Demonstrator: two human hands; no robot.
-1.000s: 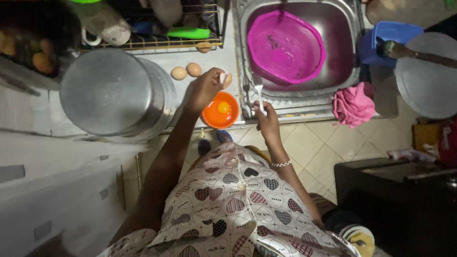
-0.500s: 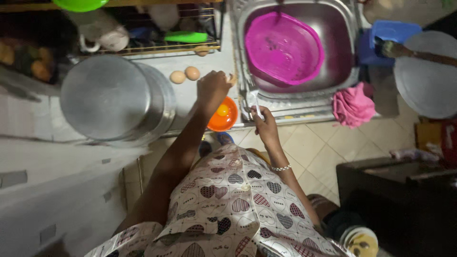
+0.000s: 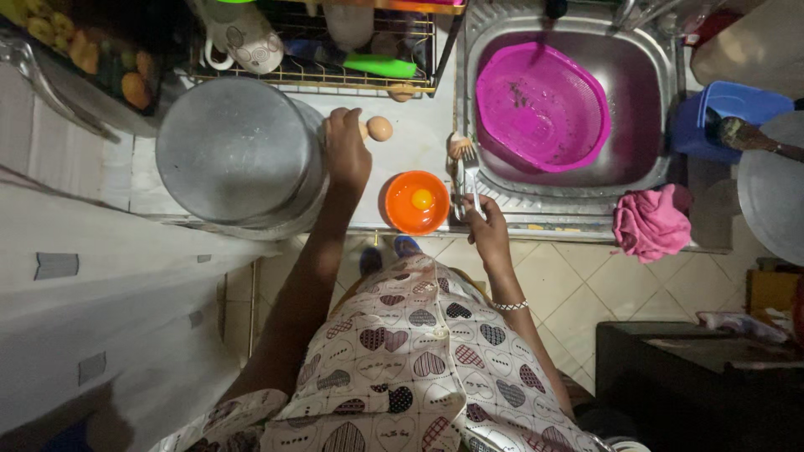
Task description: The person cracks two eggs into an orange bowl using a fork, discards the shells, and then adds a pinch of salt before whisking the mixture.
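Right hand point(image 3: 487, 228) grip clamped on fork point(image 3: 471, 172); long axis runs away from the body, tines toward the sink point(image 3: 662, 151). Left hand point(image 3: 347, 151) fingers curled over an egg point(image 3: 379, 128) on the worktop point(image 3: 419, 146), beside the orange bowl point(image 3: 416, 202).

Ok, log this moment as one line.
left hand: reaching egg | right hand: holding fork | orange bowl: yolk inside | counter beside sink

White counter point(image 3: 419, 142); on it: big steel pot point(image 3: 239, 155); orange bowl point(image 3: 416, 202); egg point(image 3: 379, 128)

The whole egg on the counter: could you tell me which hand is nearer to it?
Left. The left hand is right beside the egg, apparently reaching it. The right hand holds a fork farther off, beyond the orange bowl.
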